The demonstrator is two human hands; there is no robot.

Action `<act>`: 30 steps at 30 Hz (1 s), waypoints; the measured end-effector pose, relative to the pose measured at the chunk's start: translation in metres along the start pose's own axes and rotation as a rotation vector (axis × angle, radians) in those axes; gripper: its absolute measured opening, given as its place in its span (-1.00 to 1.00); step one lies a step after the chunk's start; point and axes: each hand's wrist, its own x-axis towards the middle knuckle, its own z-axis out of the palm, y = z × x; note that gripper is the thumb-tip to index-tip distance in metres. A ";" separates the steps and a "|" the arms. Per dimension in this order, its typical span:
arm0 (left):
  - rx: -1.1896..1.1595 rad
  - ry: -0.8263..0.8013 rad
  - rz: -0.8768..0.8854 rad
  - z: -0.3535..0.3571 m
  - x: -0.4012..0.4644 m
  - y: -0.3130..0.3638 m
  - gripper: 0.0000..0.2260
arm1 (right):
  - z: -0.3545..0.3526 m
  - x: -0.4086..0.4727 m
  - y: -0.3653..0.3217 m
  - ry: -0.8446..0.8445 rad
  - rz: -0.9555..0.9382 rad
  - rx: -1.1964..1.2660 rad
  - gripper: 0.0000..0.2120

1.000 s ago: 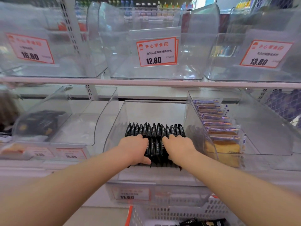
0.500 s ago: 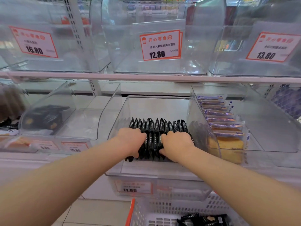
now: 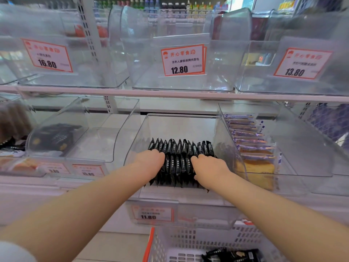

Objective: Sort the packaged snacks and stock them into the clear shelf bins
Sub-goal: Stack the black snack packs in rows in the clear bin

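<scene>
Shop shelves of clear bins with price tags, middle lower bin (image 3: 222, 129) holding upright black snack packets (image 3: 181, 148), left hand (image 3: 151, 161) and right hand (image 3: 209, 167) curled over the row's two ends, white basket (image 3: 188, 241) below.

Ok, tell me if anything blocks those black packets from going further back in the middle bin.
Nothing visible does. Both hands, left hand and right hand, rest on the black packets, and the clear bin floor behind the row is bare up to its back wall.
</scene>
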 end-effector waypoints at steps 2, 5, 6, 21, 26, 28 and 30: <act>0.017 -0.043 0.034 -0.003 -0.003 -0.002 -0.72 | -0.009 -0.008 0.003 -0.008 -0.008 0.041 -0.79; 0.030 -0.044 0.100 -0.014 -0.019 -0.004 -0.72 | -0.028 -0.026 0.007 0.031 -0.061 0.122 -0.77; 0.008 0.005 0.129 -0.020 -0.027 -0.003 -0.73 | -0.034 -0.035 0.009 0.048 -0.092 0.169 -0.77; -0.196 0.126 0.770 0.028 -0.118 0.157 -0.75 | 0.083 -0.184 0.091 0.050 -0.152 0.634 -0.90; -0.230 -0.158 0.740 0.103 -0.084 0.237 -0.79 | 0.192 -0.192 0.124 -0.255 -0.026 0.590 -0.85; -0.243 -0.265 0.728 0.135 -0.074 0.257 -0.79 | 0.233 -0.197 0.130 -0.371 0.031 0.602 -0.83; -0.254 -0.375 0.708 0.166 -0.064 0.275 -0.78 | 0.274 -0.199 0.134 -0.489 0.098 0.618 -0.81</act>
